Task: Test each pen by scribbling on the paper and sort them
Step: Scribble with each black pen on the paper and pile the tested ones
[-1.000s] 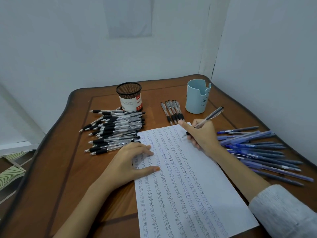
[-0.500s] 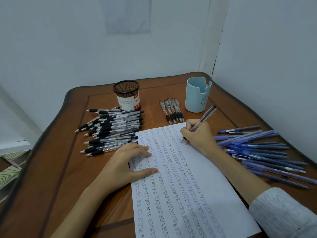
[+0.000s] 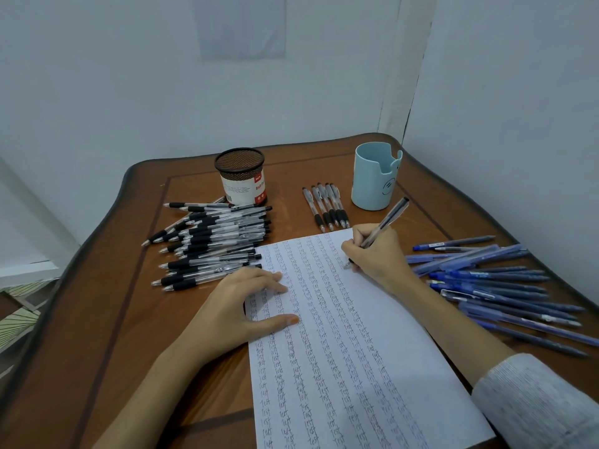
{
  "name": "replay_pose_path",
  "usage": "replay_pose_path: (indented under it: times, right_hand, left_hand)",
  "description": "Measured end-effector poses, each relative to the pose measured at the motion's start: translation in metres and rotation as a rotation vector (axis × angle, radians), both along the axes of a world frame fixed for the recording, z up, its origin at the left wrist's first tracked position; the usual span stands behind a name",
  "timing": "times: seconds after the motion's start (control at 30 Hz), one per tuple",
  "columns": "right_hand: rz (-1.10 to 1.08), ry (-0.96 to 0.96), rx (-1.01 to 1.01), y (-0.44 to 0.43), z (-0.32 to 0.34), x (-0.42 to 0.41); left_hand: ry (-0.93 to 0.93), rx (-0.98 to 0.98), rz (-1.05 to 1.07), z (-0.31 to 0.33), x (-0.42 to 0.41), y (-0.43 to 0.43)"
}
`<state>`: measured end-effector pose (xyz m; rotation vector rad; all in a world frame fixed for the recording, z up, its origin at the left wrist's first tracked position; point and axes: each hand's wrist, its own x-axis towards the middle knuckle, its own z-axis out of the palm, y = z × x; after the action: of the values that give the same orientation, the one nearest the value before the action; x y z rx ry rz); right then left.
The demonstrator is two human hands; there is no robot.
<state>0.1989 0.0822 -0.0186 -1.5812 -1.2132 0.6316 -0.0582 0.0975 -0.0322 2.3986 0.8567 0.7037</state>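
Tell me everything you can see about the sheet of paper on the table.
The sheet of paper is white and lies flat on the wooden table, slightly skewed, its near edge cut off by the frame. Columns of handwritten "test" words cover it. The left hand rests flat on its left edge; the right hand rests at its far right corner, holding the pen tip to it.

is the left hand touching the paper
Touching. The head view shows the left hand flat on the paper, thumb and fingers pressing its left edge.
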Motion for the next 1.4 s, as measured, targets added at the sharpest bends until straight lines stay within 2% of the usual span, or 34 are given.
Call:
replay_pose_path:
  times: [0.73,0.9,1.07,1.13,1.27,1.33,1.4]
  right_hand:
    - [0.005,-0.003,0.014,0.0,-0.001,0.0]
    - [-0.021,0.057,0.038,0.001,-0.002,0.003]
    - [-0.007,-0.01,0.005,0.001,-0.003,0.0]
    - [-0.018,0.077,0.004,0.0,-0.001,0.002]
    - [0.004,0.423,-0.009,-0.002,0.006,0.008]
    - [0.029,0.468,-0.023,-0.002,0.007,0.008]
    - [0.062,0.429,-0.037,-0.001,0.007,0.007]
  left_hand:
    - [0.007,0.005,0.001,0.001,0.0,-0.001]
    - [0.002,-0.005,0.005,0.001,0.001,-0.001]
    - [0.006,-0.003,0.006,0.0,0.0,0.0]
    - [0.013,-0.007,0.009,0.0,0.0,0.0]
    - [0.023,0.002,0.005,0.001,0.0,0.0]
    - [0.021,-0.001,0.006,0.001,0.0,-0.001]
    - [0.018,-0.001,0.007,0.001,0.0,-0.001]
